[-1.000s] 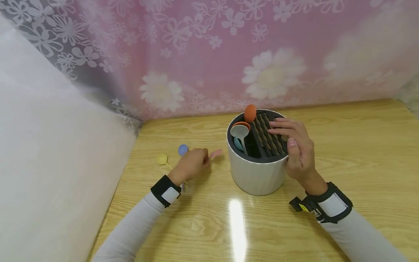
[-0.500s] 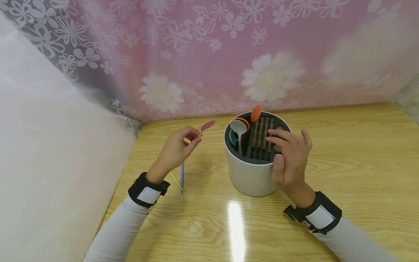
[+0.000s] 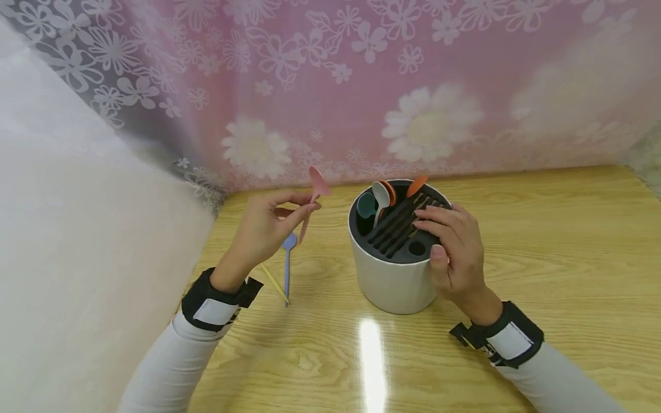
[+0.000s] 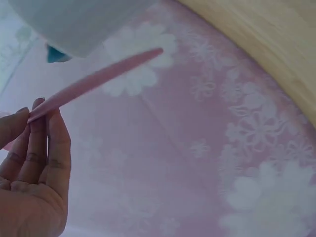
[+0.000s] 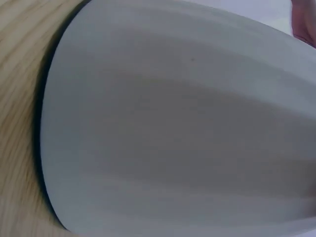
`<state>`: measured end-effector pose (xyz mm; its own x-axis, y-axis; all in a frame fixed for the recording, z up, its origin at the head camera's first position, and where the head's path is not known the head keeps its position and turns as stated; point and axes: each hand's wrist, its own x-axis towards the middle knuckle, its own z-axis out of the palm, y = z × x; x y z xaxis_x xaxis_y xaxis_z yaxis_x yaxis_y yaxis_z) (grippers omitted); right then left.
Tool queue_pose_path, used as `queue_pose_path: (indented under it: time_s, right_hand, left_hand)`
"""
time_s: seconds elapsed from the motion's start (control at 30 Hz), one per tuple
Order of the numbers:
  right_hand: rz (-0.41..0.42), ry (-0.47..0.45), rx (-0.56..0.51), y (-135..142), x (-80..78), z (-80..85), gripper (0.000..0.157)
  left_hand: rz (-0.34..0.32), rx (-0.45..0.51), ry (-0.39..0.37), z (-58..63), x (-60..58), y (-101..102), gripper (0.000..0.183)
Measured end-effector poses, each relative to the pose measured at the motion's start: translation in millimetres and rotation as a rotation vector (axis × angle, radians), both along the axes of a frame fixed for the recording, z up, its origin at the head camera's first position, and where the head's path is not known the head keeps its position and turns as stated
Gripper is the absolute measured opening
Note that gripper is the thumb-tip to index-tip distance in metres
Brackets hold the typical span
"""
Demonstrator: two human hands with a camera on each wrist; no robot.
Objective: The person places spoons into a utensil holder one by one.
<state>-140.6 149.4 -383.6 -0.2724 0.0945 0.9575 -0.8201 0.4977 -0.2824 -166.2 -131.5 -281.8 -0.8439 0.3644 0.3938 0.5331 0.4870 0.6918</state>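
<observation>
My left hand (image 3: 260,226) pinches a pink spoon (image 3: 320,182) between thumb and fingers, above the table. Its bowl points up and its handle slants down; the handle (image 4: 98,81) shows large in the left wrist view. To the right stands a white round utensil holder (image 3: 395,287) with a dark slotted insert (image 3: 377,246). My right hand (image 3: 459,249) holds the holder at its right rim, fingers over the slots and thumb at the front edge. Inside stand a white spoon (image 3: 381,195), orange spoons (image 3: 417,186) and a teal utensil (image 3: 366,205).
On the table left of the holder lie a blue spoon (image 3: 287,269) and a yellow handle (image 3: 275,283), crossing near their ends. A pink flowered curtain (image 3: 330,103) hangs behind the table, and a white surface (image 3: 93,258) borders its left side.
My left hand has lifted the pink spoon off the table and tipped its bowl upward. The holder's insert with its utensils has turned clockwise under my right hand, bringing a round hole to the front.
</observation>
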Motion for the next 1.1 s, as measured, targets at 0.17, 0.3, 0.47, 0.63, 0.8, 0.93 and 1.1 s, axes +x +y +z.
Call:
queue_pose_path:
  time_s: [0.17, 0.3, 0.47, 0.63, 0.8, 0.93, 1.1]
  right_hand:
    - [-0.101, 0.015, 0.009, -5.2, 3.4, -3.1, 0.060]
    - [-0.153, 0.054, 0.025, -9.3, 6.0, -3.8, 0.059]
    - [-0.126, 0.069, 0.019, -9.9, 7.2, -3.8, 0.056]
    - [-0.110, 0.072, 0.017, -9.1, 7.1, -4.2, 0.056]
    - [-0.112, 0.089, 0.010, -10.8, 6.5, -4.5, 0.056]
    - [-0.112, 0.098, 0.005, -12.1, 5.8, -5.1, 0.056]
    - [-0.127, 0.079, 0.026, -11.4, 7.0, -7.4, 0.055]
  left_hand:
    - [-0.096, 0.016, 0.055, 30.1, 1.4, 12.3, 0.017]
    - [-0.162, 0.036, 0.031, 53.3, -2.3, 23.0, 0.014]
    - [-0.225, 0.083, -0.053, 75.7, -13.4, 41.8, 0.009]
    - [-0.216, 0.115, -0.170, 85.2, -22.1, 65.1, 0.007]
    - [-0.221, 0.084, -0.167, 83.8, -27.9, 83.1, 0.006]
    - [-0.213, 0.008, -0.097, 78.5, -29.7, 88.7, 0.007]
    - [-0.164, -0.226, -0.087, 68.3, -29.7, 88.1, 0.008]
